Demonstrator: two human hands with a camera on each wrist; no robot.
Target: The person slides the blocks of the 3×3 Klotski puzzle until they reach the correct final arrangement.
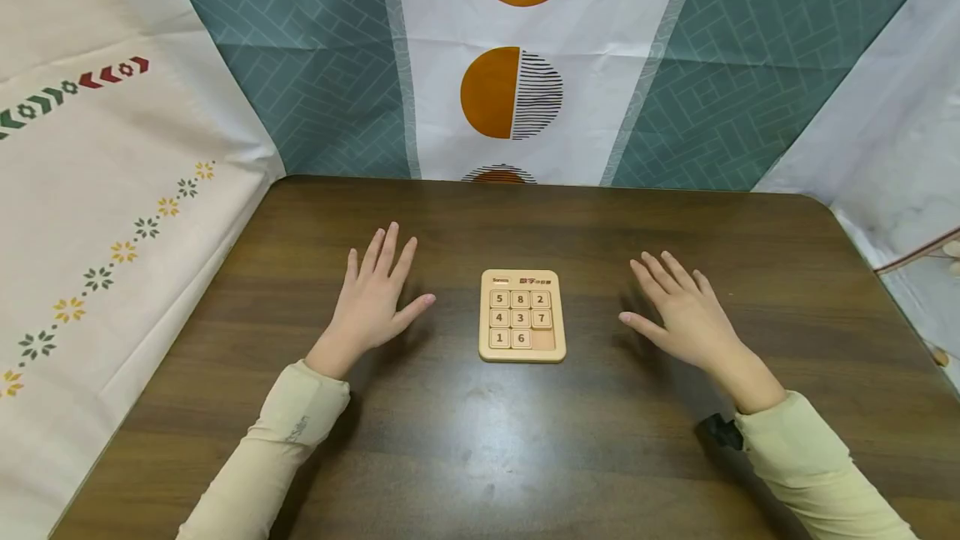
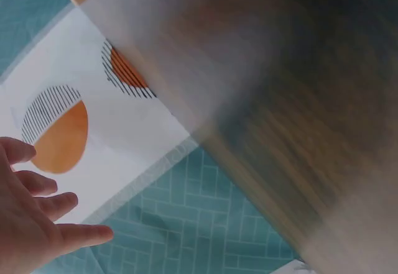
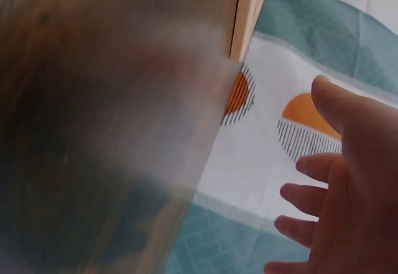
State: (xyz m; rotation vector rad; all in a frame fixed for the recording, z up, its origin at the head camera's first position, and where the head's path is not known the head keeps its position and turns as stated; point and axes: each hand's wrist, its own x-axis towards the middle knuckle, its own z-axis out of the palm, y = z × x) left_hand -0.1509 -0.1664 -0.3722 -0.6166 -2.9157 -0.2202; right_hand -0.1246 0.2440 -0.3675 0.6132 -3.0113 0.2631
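A light wooden number slide puzzle [image 1: 522,355] lies flat near the middle of the brown table. Its tiles read 5 8 2, then 4 3 7, then 1 6, with the lower right slot bare. To its left, my left hand [image 1: 367,302] hovers palm down with spread, straight fingers and nothing in it. On the other side my right hand [image 1: 686,315] is held the same way, apart from the puzzle. Both wrist views show the relaxed fingers of the left hand [image 2: 31,218] and right hand [image 3: 348,187], with a puzzle edge [image 3: 244,22] at the top.
The dark wood table [image 1: 487,440] has a far edge against a teal and white hanging cloth [image 1: 442,107] with orange circles. A cream cloth with flower patterns [image 1: 150,273] hangs at the left. A black band [image 1: 722,432] sits by the right cuff.
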